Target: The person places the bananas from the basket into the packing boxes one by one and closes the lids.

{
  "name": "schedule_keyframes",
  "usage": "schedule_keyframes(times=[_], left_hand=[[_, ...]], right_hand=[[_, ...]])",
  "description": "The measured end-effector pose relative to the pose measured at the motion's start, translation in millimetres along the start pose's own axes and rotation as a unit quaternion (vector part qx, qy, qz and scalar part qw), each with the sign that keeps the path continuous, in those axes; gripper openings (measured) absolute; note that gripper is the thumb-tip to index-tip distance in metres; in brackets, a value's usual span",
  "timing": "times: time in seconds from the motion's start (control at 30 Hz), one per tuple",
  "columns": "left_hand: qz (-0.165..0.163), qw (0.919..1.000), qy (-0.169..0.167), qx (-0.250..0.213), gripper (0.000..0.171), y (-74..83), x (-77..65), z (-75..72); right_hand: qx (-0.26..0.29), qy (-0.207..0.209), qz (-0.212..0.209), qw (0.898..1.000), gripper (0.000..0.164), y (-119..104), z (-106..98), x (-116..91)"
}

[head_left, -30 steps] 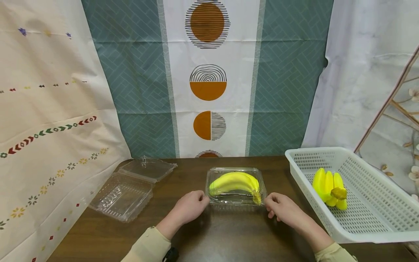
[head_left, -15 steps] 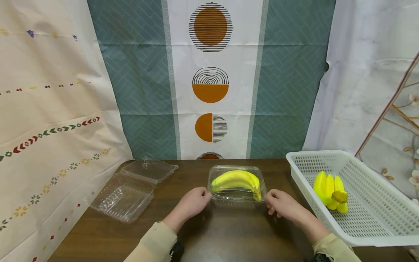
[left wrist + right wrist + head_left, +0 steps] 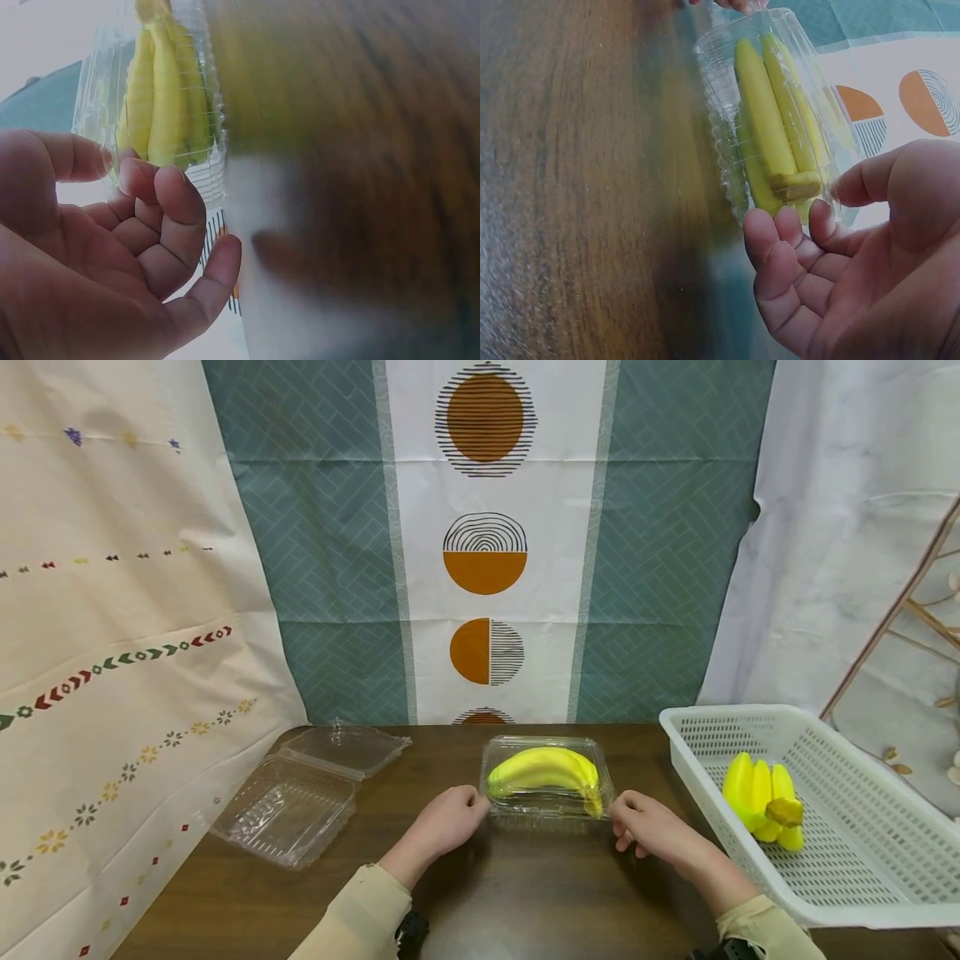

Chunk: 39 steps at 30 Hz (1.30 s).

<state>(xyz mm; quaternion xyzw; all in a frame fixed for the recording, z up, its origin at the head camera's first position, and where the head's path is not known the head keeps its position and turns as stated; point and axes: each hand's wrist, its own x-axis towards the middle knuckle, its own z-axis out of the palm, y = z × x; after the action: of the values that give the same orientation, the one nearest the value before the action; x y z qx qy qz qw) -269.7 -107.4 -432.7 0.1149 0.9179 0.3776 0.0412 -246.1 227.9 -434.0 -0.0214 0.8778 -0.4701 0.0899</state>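
A clear plastic clamshell box (image 3: 498,810) stands mid-table with its lid down over a bunch of bananas (image 3: 546,770). My left hand (image 3: 448,820) pinches the box's near left corner between thumb and index finger. At the near right corner my right hand (image 3: 651,828) pinches the rim the same way. Both wrist views show the other fingers loosely curled below the rim. The bananas (image 3: 166,97) show through the ribbed side in the left wrist view. In the right wrist view, the bananas' brown stem end (image 3: 795,184) faces my right hand.
Another clear clamshell box (image 3: 288,814) lies with its lid raised at the left, by the cream cloth. A white perforated basket (image 3: 862,860) at the right holds a second banana bunch (image 3: 761,797). A patterned curtain (image 3: 487,593) hangs behind the brown table (image 3: 517,902).
Both hands have shifted the box with the bananas slightly away from me, toward the curtain, keeping their pinch on its corners. The head view has turned slightly.
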Motion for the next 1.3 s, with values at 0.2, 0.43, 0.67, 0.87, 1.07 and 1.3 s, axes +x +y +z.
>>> schedule_keyframes(times=[0.2,0.43,0.67,0.87,1.07,1.3], left_hand=[[-0.002,1.0,-0.004,-0.004,0.034,-0.7,0.0,0.2],[0.004,0.9999,-0.003,-0.011,0.032,-2.2,-1.1,0.8],[-0.001,0.9999,-0.002,-0.014,0.032,-1.2,-1.1,-0.2],[0.004,0.9999,-0.001,-0.013,0.032,-0.5,-1.0,-0.4],[0.006,0.9999,-0.001,-0.012,0.032,0.0,-0.9,-0.4],[0.013,0.9998,0.002,-0.013,0.032,-0.7,-0.8,0.4]], right_hand=[[0.008,-0.008,-0.001,1.0,0.028,0.9,-0.3,-1.4],[0.014,-0.018,-0.002,1.0,0.03,0.0,0.4,-4.2],[0.018,-0.021,-0.004,1.0,0.03,-1.0,0.0,-5.6],[0.021,-0.015,-0.004,1.0,0.029,-1.8,-0.2,-5.8],[0.012,-0.008,-0.003,1.0,0.029,-2.1,-0.8,-5.7],[0.003,-0.004,-0.003,1.0,0.03,-2.1,-1.7,-6.8]])
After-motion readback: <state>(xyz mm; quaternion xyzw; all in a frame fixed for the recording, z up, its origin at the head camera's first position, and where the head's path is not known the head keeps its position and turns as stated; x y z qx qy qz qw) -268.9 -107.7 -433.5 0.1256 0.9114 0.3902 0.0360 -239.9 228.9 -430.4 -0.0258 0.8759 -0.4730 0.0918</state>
